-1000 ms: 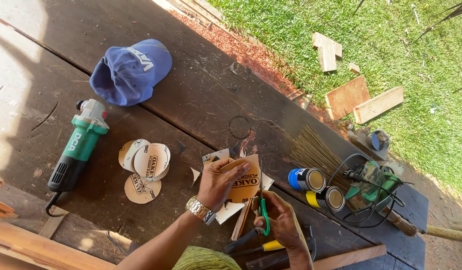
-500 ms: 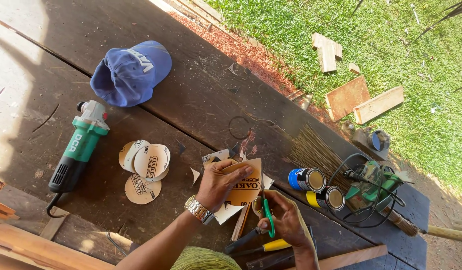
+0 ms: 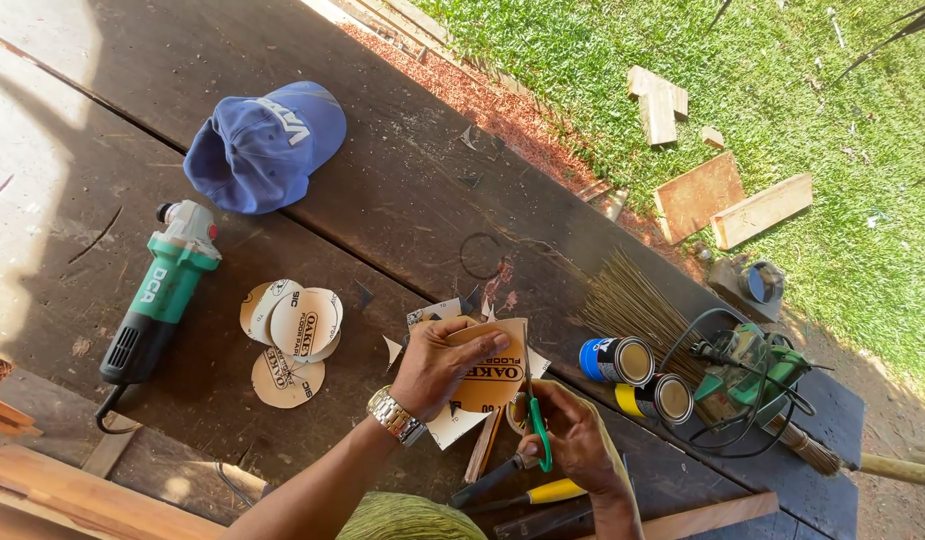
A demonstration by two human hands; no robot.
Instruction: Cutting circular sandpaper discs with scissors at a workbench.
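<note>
My left hand (image 3: 433,368), with a metal watch on the wrist, grips a tan sandpaper sheet (image 3: 493,375) just above the dark wooden table (image 3: 403,170). My right hand (image 3: 568,440) is closed around green-handled scissors (image 3: 535,430) whose blades point up into the sheet's right edge. Paper offcuts (image 3: 453,425) lie under both hands. Several cut sandpaper discs (image 3: 293,335) lie in a pile to the left of my left hand.
A green angle grinder (image 3: 163,295) and a blue cap (image 3: 263,145) lie at the left. Two small tins (image 3: 638,380), a twig broom (image 3: 673,340) and a green corded tool (image 3: 753,375) lie to the right. Hand tools (image 3: 528,490) lie near me. Wood scraps (image 3: 728,195) rest on the grass.
The scissors and my right hand have dropped slightly lower along the sheet's right edge, and the sheet has turned a little in my left hand.
</note>
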